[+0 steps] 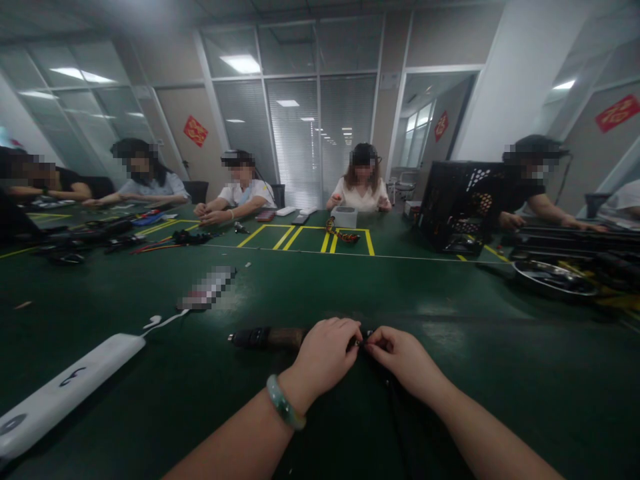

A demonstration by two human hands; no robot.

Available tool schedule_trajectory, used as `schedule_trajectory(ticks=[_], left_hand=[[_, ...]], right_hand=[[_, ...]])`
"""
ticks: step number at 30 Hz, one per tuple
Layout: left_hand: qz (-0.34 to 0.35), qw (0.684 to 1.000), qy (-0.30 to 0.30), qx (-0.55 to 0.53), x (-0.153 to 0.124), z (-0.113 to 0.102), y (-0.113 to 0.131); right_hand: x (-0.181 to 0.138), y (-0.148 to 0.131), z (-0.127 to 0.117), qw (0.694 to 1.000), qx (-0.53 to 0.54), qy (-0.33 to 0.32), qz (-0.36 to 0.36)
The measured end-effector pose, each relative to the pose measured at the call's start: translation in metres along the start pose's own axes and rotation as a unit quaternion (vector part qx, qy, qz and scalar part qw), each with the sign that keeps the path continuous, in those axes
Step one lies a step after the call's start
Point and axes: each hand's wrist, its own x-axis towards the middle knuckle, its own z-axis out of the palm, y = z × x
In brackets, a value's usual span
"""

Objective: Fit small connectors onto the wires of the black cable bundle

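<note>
Since everything fiddly here is dark on dark, my first worry is losing something small. My left hand [325, 350] is curled over the right-hand end of this black-and-brown tool [286, 338], thumb and forefinger drawn in close. My right hand [407, 363] is bunched into a tight pinch right at that same end, but honestly I can't tell what's between the fingertips; too small and mostly covered. If that pinch slips, whatever's in it could drop and be a pain to spot on the green table [325, 287].

Other thing: the tool looks round, so if my left hand lets up it might roll. There's also a dark strip [397, 420] (strap or cable, no idea) running from near my right hand toward me, and if it's attached, catching it with my forearm could tug the end out of line. The bangle [283, 403] on my left wrist might knock something too.

As for looks: it lies sideways on the table in front of me, well apart from the white power strip [75, 387]. Slim barrel, black ribbed front with a little metal tip [231, 338] pointing left, worn-looking brown middle, rest hidden under my hand.
</note>
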Motion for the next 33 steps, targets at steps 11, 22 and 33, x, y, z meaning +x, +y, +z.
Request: schedule_trajectory(ticks=[11,22,33], left_hand=[[0.000,1.000,0.006,0.004,-0.0004,0.0003,-0.0002],[-0.006,1.000,0.013,-0.011,-0.0010,-0.0001,0.0001],[-0.008,1.000,0.016,-0.013,-0.0012,0.0012,-0.0014]], right_hand=[[0.0008,-0.0020,0.0004,1.000,-0.002,0.007,-0.006],[0.0002,0.0000,0.0003,1.000,-0.002,0.008,-0.016],[0.0002,0.0018,0.0001,1.000,-0.001,0.000,-0.012]])
